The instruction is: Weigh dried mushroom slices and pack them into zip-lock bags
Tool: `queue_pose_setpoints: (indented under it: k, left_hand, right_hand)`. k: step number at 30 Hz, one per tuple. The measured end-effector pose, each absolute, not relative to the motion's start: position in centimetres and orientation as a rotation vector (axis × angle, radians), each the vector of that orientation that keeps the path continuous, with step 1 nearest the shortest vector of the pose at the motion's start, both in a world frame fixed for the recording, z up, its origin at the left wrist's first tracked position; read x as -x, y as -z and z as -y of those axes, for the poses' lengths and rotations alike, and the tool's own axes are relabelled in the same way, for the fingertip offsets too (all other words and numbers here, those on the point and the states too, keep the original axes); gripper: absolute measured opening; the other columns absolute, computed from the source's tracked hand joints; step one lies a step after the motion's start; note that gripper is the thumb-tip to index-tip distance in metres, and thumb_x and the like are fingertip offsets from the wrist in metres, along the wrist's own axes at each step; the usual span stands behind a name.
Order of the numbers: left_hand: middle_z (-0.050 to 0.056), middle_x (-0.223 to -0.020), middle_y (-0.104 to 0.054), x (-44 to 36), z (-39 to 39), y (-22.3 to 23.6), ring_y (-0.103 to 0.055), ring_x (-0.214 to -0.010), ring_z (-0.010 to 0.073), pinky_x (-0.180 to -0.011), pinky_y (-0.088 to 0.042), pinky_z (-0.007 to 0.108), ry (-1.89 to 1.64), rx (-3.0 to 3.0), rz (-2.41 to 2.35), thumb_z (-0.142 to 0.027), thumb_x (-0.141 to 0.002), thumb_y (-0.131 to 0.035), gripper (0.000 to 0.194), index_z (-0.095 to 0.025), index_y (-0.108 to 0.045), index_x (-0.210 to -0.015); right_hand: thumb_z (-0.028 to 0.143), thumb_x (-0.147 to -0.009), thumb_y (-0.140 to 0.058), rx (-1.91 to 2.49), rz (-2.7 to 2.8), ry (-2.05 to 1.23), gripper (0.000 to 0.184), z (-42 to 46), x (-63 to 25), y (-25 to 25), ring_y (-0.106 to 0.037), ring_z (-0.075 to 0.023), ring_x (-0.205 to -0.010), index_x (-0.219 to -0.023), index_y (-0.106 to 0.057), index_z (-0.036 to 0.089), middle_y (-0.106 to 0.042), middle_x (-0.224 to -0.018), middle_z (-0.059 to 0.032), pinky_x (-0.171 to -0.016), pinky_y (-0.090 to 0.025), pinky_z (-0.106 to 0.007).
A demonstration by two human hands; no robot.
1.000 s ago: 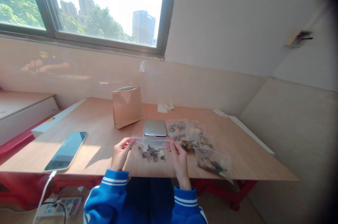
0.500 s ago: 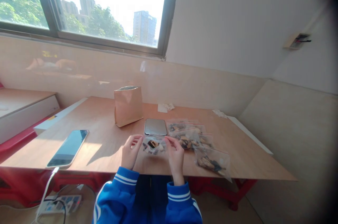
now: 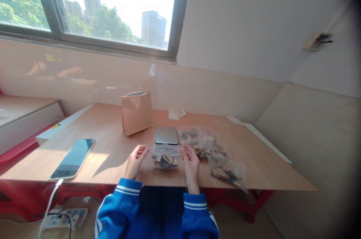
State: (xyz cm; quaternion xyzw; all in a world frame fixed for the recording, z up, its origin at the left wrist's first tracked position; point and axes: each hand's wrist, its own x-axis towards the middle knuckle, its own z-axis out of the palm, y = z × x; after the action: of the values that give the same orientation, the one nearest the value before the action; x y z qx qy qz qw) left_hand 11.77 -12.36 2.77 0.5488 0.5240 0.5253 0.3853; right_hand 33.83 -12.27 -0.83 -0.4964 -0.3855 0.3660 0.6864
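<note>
A clear zip bag (image 3: 165,161) with dark and pale dried pieces inside hangs between my hands, its red-lined top edge stretched sideways. My left hand (image 3: 135,160) pinches the left top corner. At the right top corner, my right hand (image 3: 191,161) is closed on the same bag. Just behind it lies a flat scale with a metal top (image 3: 166,135). To the right, several similar filled zip bags (image 3: 203,148) overlap on the table, and one filled bag (image 3: 227,173) lies nearest the front edge.
An open brown paper pouch (image 3: 137,113) stands upright behind the scale, to the left. A phone (image 3: 73,158) with a white cable (image 3: 50,203) lies at the table's left. Crumpled white paper (image 3: 177,114) sits at the back. Below is a power strip (image 3: 66,218).
My hands drew together, bunching the bag, then moved apart again and pulled its top edge straight. The pieces inside have shifted into a tighter heap. The other bags stayed put.
</note>
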Motion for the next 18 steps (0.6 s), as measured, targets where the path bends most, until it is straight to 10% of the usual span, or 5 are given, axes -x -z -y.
queue_pose_setpoints:
  k: [18]
  left_hand:
    - [0.005, -0.079, -0.07, -10.7, 12.7, -3.5, -0.063, -0.079, 0.0222, -0.067, -0.048, 0.028, -1.302, -1.414, -1.504, -0.058, -0.072, -0.061, 0.042, -0.018, -0.067, -0.083]
  right_hand:
    - [0.049, -0.076, -0.066, 1.175, 0.997, -0.69, 0.038, 12.7, -34.0, 0.6, -0.065, -0.0217, -0.08, -0.088, -0.073, 0.014, -0.074, -0.088, -0.0088, -0.073, -0.048, -0.031]
